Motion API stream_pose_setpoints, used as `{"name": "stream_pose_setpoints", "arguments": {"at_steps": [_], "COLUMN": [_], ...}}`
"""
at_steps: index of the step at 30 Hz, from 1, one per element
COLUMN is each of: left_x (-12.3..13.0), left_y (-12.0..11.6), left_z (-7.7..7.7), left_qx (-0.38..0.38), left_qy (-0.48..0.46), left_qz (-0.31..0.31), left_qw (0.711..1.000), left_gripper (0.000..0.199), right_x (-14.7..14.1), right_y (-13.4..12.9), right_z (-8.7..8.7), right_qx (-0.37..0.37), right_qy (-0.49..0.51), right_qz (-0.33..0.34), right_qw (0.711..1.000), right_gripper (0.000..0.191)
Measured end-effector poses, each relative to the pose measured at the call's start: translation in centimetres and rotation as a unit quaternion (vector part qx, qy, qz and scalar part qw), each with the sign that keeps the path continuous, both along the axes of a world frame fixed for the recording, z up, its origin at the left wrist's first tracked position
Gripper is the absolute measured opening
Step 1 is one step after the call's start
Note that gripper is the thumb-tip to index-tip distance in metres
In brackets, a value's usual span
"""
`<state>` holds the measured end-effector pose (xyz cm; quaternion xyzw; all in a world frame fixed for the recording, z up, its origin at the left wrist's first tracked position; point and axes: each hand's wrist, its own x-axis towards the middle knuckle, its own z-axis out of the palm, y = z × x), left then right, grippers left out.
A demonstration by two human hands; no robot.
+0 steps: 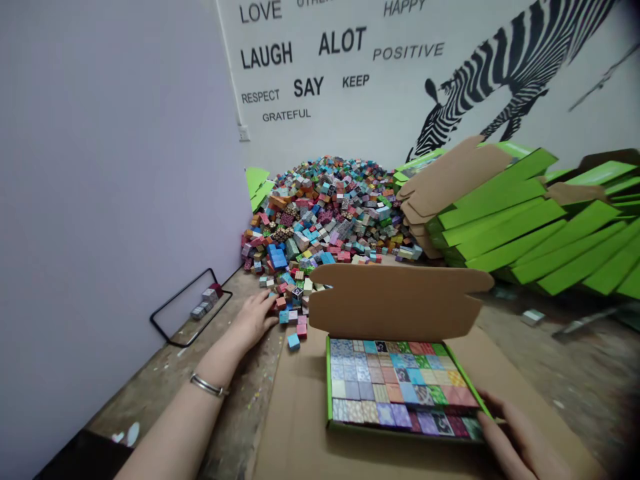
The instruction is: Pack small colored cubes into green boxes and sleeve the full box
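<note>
My left hand [256, 316], with a bracelet [208, 385] on its wrist, reaches to the near edge of a heap of small patterned cubes [330, 213]. Its fingers are stretched out and slightly spread, the tips against loose cubes such as an orange one [281, 303]. An open cardboard box [329, 393] with green sides holds rows of these cubes, their tops showing many colours and patterns. Its brown lid [395, 300] stands raised at the back. My right hand [515, 427] grips the box at its right front corner; part of the fingers is hidden.
The box rests on a cardboard sheet [295, 413] on the stained floor. Stacked green and brown flattened cartons [500, 227] lean at the right. A black wire frame [167, 343] with a few cubes lies by the left wall. One cube [533, 317] lies apart at right.
</note>
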<state>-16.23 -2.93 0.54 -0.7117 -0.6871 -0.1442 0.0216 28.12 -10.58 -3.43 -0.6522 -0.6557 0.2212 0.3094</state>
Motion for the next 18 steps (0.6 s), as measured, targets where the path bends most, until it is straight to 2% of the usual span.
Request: {"name": "stream_pose_setpoints", "arguments": {"at_steps": [3,6,18], "left_x": [-0.1,0.1,1.0], "left_y": [-0.3,-0.7,-0.9], "left_z": [0.4,0.5,-0.8], "left_qx": [-0.014,-0.02,-0.027], "left_qy": [-0.007,-0.015,-0.075], "left_qz": [-0.002,0.019,0.101], "left_qw": [1.0,0.999,0.992], "left_gripper": [0.036,0.038,0.03], "right_x": [-0.2,-0.8,-2.1], "right_y": [-0.2,-0.3,-0.4], "right_z": [0.2,0.8,2.1], "right_qx": [0.007,0.017,0.066], "right_qy": [-0.025,-0.036,-0.055], "right_qz": [0.002,-0.001,-0.024], "right_qw": [1.0,0.999,0.996], "right_gripper": [0.043,0.045,0.043]}}
